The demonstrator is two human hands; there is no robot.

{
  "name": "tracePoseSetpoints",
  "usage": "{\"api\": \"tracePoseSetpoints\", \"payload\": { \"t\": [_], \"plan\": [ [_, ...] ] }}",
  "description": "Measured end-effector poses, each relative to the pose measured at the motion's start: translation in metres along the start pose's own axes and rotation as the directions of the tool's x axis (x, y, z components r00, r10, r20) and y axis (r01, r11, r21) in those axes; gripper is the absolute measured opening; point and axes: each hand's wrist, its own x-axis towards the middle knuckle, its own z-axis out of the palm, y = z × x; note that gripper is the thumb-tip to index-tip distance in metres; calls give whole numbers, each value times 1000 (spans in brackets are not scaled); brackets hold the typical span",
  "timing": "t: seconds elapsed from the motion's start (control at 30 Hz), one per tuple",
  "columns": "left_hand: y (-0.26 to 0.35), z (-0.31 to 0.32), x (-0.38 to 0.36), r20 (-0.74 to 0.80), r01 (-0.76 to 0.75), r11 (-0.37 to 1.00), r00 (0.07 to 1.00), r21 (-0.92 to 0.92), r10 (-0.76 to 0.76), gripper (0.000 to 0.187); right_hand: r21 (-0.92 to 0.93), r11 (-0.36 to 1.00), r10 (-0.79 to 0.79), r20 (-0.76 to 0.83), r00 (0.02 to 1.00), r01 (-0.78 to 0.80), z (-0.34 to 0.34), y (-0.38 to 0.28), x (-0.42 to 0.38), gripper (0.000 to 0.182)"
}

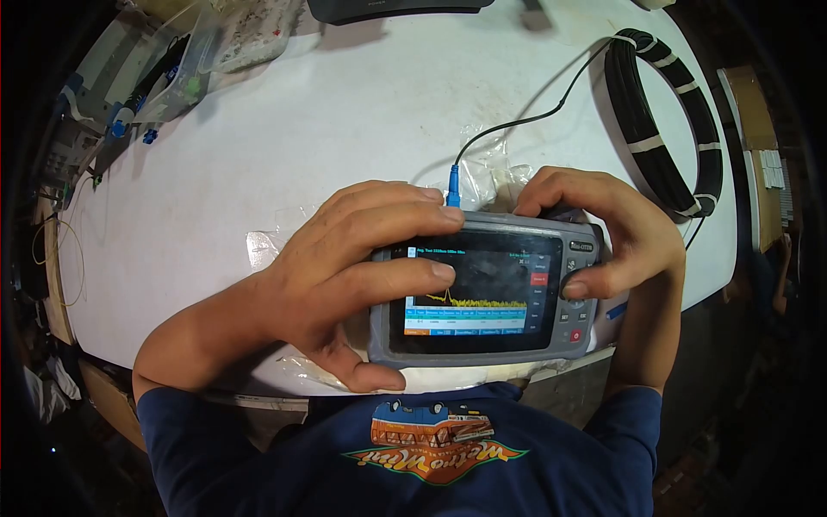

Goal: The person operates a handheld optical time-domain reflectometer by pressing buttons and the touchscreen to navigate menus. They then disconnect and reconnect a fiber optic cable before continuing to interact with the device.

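A grey handheld mini OTDR (491,280) lies face up at the table's near edge, its lit screen showing a yellow trace and a table of rows. My left hand (340,267) holds its left side, thumb along the lower edge, fingers reaching over the top and one across the screen. Around the right end is my right hand (616,220), with the thumb on the round keypad and the fingers at the top edge. A blue fibre connector (453,183) is plugged into the top, leading to a thin black cable (508,123).
That cable runs to a coil of black cable (636,112) bound with white ties at the right. Clear plastic bins (177,90) with tools stand at the back left of the white table (284,121). A black device (396,9) sits at the far edge.
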Motion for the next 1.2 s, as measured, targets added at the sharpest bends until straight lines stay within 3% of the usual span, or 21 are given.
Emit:
{"api": "tracePoseSetpoints", "payload": {
  "t": [0.17, 0.27, 0.37, 0.6, 0.8, 0.97, 1.07, 1.13, 1.17, 1.2],
  "plan": [
    [1, 0, -1, -9, 4, 1000, 1000, -4, -4, 68, 10, 1000, -9, 1, 1000, 9, 0, 3, -1, 70],
    [5, -6, -2, 74, 50, 999, 996, 18, -52, 64, 18, 1000, 0, -3, 1000, 0, 1, 3, -1, 70],
    [12, -9, 1, 272, -74, 969, 962, 236, 7, 44, 20, 1000, -6, 6, 1000, 6, 1, 2, 0, 70],
    [17, -6, 4, 280, -102, 960, 960, 262, 25, 43, 40, 999, -28, -31, 999, 29, 3, 0, 1, 62],
    [7, -6, -1, 171, -68, 987, 984, 143, 43, 47, 22, 1000, 4, 6, 1000, -4, 0, 1, 0, 71],
    [6, -5, -4, 99, 77, 996, 992, 41, -81, 68, 13, 999, 29, -3, 1000, -29, 0, -1, 0, 74],
    [4, -6, -4, 49, 68, 997, 997, -45, -66, 79, 51, 999, -13, -13, 1000, 13, -2, -3, 0, 60],
    [-2, -9, -4, 5, 60, 995, 998, -81, -60, 75, 229, 969, 122, -131, 984, -90, 0, -4, -3, 50],
    [-6, -12, -5, -40, 47, 992, 998, -117, -52, 71, 191, 981, 54, -163, 985, -23, 0, -3, -2, 37],
    [-9, -13, -8, -41, 46, 992, 998, -116, -51, 71, 189, 982, 54, -163, 985, -22, 0, 1, -2, 37]
  ]
}}
